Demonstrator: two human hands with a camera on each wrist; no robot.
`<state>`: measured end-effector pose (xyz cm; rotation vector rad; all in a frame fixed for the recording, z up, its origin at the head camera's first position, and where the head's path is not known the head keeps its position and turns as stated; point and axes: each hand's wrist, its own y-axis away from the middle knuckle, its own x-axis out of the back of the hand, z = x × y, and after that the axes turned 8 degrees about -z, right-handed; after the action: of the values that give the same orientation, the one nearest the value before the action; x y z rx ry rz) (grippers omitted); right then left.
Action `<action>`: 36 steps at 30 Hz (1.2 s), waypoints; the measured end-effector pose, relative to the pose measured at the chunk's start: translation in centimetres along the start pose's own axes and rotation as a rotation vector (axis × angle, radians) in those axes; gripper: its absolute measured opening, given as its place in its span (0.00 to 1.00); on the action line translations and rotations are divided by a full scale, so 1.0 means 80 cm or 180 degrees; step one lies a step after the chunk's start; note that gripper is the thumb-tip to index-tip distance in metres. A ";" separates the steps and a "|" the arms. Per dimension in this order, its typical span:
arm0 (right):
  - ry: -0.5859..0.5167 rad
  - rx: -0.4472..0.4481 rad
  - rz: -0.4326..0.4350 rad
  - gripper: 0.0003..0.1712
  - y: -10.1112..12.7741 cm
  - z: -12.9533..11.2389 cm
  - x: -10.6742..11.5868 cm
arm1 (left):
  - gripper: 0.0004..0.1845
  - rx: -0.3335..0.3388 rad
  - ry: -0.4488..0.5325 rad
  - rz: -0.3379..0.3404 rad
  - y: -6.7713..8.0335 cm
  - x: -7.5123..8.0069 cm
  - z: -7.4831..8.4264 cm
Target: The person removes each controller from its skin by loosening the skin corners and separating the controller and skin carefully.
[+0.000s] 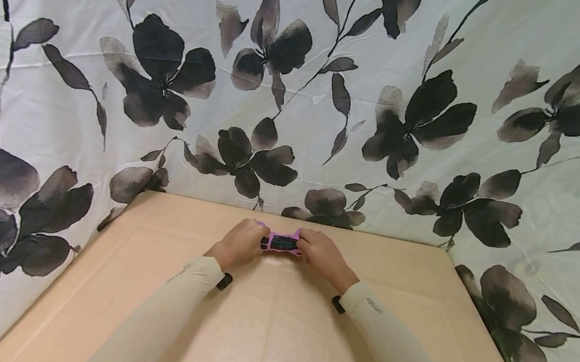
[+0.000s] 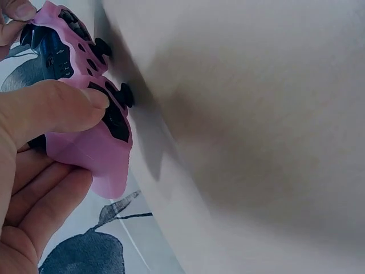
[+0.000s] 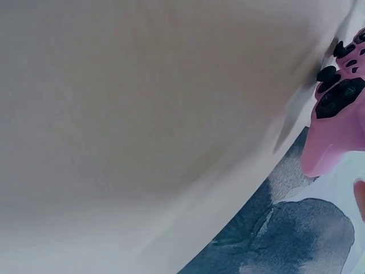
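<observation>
A black game controller [image 1: 282, 243] in a pink cover is held between both hands near the far edge of the table. The left hand [image 1: 242, 242] grips one end. In the left wrist view its thumb lies over the dark button area and its fingers are beneath the pink grip. At the opposite end, the right hand [image 1: 323, 255] holds the controller; its fingertips show in the top corner of the left wrist view. The right wrist view catches only part of the controller [image 3: 336, 131] and a fingertip at the border. Both thumbsticks face the tabletop side.
A tan-covered table [image 1: 275, 319] spreads beneath the forearms. Behind it and at both sides hangs a white sheet [image 1: 321, 113] with dark flower prints, meeting the table's far edge just beyond the hands. Each wrist wears a dark strap under a pale sleeve.
</observation>
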<state>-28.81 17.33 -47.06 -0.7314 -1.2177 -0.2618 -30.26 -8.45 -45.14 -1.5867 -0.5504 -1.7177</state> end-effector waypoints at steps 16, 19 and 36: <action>0.0109 -0.0020 -0.0651 0.15 0.013 0.003 0.003 | 0.08 0.0177 0.0038 -0.0135 -0.005 0.002 0.000; 0.0049 -0.0034 -0.0785 0.16 0.021 0.007 0.003 | 0.09 0.0201 0.0050 -0.0166 -0.005 0.004 -0.001; -0.2116 -0.1590 -0.0071 0.18 0.016 0.000 0.007 | 0.08 0.0212 0.0252 -0.0252 -0.002 0.009 -0.003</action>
<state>-27.92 18.35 -47.04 -1.3033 -1.8179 -0.3623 -30.55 -8.67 -44.47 -1.4613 -0.6318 -1.7938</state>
